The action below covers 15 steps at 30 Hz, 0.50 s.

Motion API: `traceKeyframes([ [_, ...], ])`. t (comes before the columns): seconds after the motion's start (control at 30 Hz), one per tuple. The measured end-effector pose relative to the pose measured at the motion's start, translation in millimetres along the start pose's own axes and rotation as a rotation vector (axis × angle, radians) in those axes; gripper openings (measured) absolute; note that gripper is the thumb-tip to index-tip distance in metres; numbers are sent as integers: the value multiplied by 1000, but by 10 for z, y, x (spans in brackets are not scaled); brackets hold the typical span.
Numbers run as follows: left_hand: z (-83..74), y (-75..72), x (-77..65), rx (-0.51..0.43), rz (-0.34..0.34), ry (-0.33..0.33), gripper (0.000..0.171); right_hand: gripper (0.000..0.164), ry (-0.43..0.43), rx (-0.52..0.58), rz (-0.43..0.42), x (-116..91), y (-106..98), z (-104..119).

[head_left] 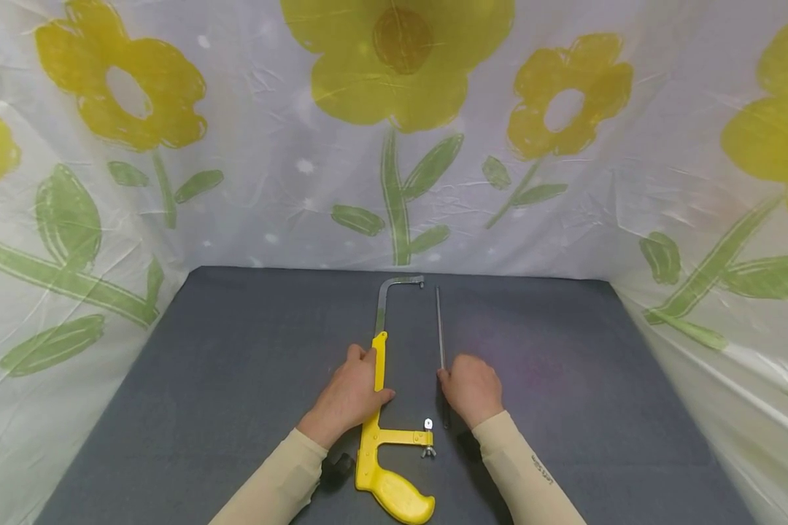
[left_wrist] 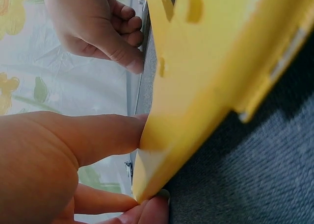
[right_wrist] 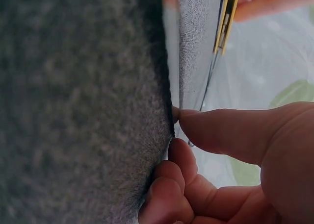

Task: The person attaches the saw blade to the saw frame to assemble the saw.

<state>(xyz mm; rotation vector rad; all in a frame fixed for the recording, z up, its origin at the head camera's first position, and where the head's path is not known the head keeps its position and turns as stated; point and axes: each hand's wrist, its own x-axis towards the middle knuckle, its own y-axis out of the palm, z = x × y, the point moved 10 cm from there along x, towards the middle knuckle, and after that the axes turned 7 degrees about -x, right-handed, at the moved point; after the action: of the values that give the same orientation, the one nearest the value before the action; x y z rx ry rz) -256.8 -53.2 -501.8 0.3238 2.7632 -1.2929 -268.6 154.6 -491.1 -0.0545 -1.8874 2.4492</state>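
Observation:
A yellow hacksaw frame lies lengthwise on the dark cloth, its handle toward me and its bare metal arm pointing away. My left hand holds the frame's spine between thumb and fingers; the left wrist view shows that pinch close on the yellow metal. A little to the right, a thin straight hacksaw blade runs alongside, apart from the frame. My right hand pinches it between thumb and curled fingers. In the right wrist view, those fingertips are right at the cloth.
A wing nut and a blade pin sit on the frame's short cross arm. The grey cloth-covered table ends at a flower-printed curtain behind and at both sides. A small dark object shows beside the left wrist.

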Motion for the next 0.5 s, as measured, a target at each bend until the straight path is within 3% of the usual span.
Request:
traceKeyframes([
  [0.5, -20, -15, -4, -1, 6, 14, 88, 52, 14, 19, 9, 1, 6, 1],
])
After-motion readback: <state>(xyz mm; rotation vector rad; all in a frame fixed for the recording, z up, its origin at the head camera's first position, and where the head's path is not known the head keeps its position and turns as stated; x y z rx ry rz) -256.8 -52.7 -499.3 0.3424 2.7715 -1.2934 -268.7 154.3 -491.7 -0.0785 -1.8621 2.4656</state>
